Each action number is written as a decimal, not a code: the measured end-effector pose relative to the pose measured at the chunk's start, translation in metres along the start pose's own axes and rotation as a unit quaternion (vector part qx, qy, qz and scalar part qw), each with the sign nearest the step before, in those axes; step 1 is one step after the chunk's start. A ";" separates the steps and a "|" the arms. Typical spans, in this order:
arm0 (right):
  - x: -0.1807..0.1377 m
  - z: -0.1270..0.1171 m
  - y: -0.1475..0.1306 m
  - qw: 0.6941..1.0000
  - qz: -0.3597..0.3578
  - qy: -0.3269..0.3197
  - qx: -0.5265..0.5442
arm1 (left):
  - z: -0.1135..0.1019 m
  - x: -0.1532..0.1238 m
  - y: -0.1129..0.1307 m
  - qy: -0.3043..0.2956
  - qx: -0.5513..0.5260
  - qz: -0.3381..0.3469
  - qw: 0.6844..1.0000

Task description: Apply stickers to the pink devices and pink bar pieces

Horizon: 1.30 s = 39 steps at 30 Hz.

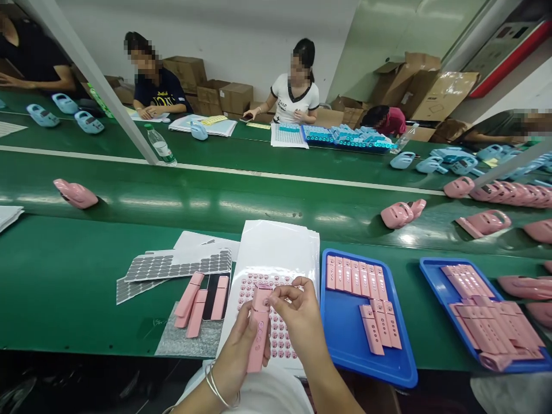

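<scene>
My left hand [244,339] is wrapped round a pink plastic handle-shaped piece [257,333] with a column of round button marks, held upright and tilted slightly. At the piece's upper end, the thumb and forefinger of my right hand [299,310] are pinched together by a small round spot. Whatever lies between those fingertips is too small to make out. Beneath both hands lies a sheet of round pink stickers [282,339], on a stack of white sheets [280,244]. To the left, several similar pink pieces [197,313] lie partly on a dark phone-like slab [210,296].
A blue tray [345,333] on the right holds pink pieces in rows; another blue tray [435,276] is piled fuller. Grey-dotted sticker sheets [176,265] lie left. Pink shells [397,215] rest along the green belt [215,198]. Across it, people sit near blue parts [345,138] and a bottle [160,145].
</scene>
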State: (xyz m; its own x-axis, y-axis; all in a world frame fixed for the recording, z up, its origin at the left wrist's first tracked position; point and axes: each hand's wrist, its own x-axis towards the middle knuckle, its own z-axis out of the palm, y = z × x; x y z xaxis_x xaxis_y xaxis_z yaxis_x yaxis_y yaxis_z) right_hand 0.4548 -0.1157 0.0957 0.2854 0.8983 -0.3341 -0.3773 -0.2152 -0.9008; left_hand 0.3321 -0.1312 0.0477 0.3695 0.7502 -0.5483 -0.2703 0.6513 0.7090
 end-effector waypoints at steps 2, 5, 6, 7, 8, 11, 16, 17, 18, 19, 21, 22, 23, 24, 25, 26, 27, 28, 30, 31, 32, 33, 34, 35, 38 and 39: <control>-0.002 0.003 0.001 1.000 0.003 0.011 -0.003 | 0.000 0.000 0.000 -0.018 0.003 0.007 1.000; 0.000 0.003 0.002 1.000 0.001 0.013 -0.009 | 0.000 0.000 0.002 -0.034 0.014 0.011 0.999; 0.000 0.003 0.002 1.000 0.000 0.013 -0.010 | 0.000 0.000 0.002 -0.037 0.019 0.013 0.999; 0.000 0.004 0.001 1.000 -0.002 0.014 -0.011 | 0.001 0.000 0.003 -0.039 0.024 0.014 0.999; 0.000 0.004 0.000 1.000 -0.004 0.017 -0.012 | 0.001 0.000 0.004 -0.041 0.028 0.015 0.999; -0.002 0.006 -0.002 1.000 -0.009 0.022 -0.020 | 0.001 0.000 0.005 -0.049 0.032 0.016 0.998; -0.003 0.006 -0.003 0.999 -0.006 0.005 -0.048 | 0.000 0.001 0.003 -0.057 0.020 0.020 0.998; -0.003 0.005 -0.003 0.999 -0.007 0.004 -0.051 | -0.001 0.001 0.002 -0.057 0.015 0.018 0.998; -0.003 0.005 -0.002 0.998 -0.010 0.007 -0.055 | -0.001 0.001 0.001 -0.057 0.010 0.018 0.998; -0.003 0.005 -0.002 0.998 -0.013 0.010 -0.060 | -0.001 0.001 0.000 -0.057 0.005 0.017 0.998; -0.003 0.005 0.000 0.997 -0.025 0.019 -0.069 | -0.001 0.000 -0.001 -0.060 0.001 0.017 0.998; -0.003 0.005 0.001 0.996 -0.034 0.026 -0.075 | -0.002 0.000 -0.001 -0.060 0.001 0.018 0.998; -0.003 0.006 0.003 0.995 -0.049 0.036 -0.085 | -0.002 0.000 -0.001 -0.060 0.000 0.019 0.998; -0.003 0.006 0.006 0.992 -0.067 0.050 -0.100 | -0.002 0.001 -0.001 -0.060 0.000 0.019 0.998; -0.003 0.006 0.009 0.987 -0.084 0.063 -0.119 | -0.002 0.001 0.000 -0.061 0.000 0.017 0.998; -0.003 0.006 0.013 0.982 -0.099 0.075 -0.141 | -0.002 0.002 0.000 -0.064 0.000 0.016 0.998; -0.003 0.007 0.018 0.977 -0.105 0.085 -0.164 | -0.003 0.003 -0.001 -0.061 0.000 0.015 0.998; -0.004 0.007 0.023 0.973 -0.103 0.087 -0.186 | -0.003 0.005 -0.002 -0.050 0.000 0.011 0.999; -0.005 0.008 0.035 0.970 -0.076 0.060 -0.221 | -0.004 0.008 -0.006 -0.002 0.026 0.010 1.000; -0.006 0.007 0.041 0.969 -0.062 0.043 -0.235 | -0.005 0.010 -0.009 0.016 0.057 0.014 0.998; -0.006 0.005 0.047 0.967 -0.054 0.031 -0.247 | -0.007 0.011 -0.010 0.013 0.099 0.023 0.995; -0.006 0.001 0.052 0.964 -0.050 0.026 -0.258 | -0.010 0.013 -0.011 -0.013 0.150 0.035 0.988; -0.003 -0.005 0.057 0.961 -0.052 0.033 -0.268 | -0.016 0.015 -0.011 -0.058 0.203 0.048 0.976; 0.001 -0.015 0.061 0.956 -0.055 0.058 -0.282 | -0.023 0.018 -0.008 -0.098 0.256 0.057 0.960; 0.018 -0.065 0.071 0.923 -0.052 0.182 -0.336 | -0.065 0.037 0.007 -0.034 0.422 0.072 0.903; 0.024 -0.086 0.074 0.906 -0.048 0.227 -0.353 | -0.085 0.046 0.013 0.078 0.481 0.095 0.868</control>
State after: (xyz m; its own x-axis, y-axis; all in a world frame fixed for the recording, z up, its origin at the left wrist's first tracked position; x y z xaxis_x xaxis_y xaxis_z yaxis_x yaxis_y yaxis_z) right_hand 0.5097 -0.1435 -0.0034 0.6805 0.7100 -0.1811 0.2802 -0.4806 -0.8310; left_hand 0.2703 -0.0787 -0.0056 0.2544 0.8887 -0.3815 0.5826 0.1740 0.7939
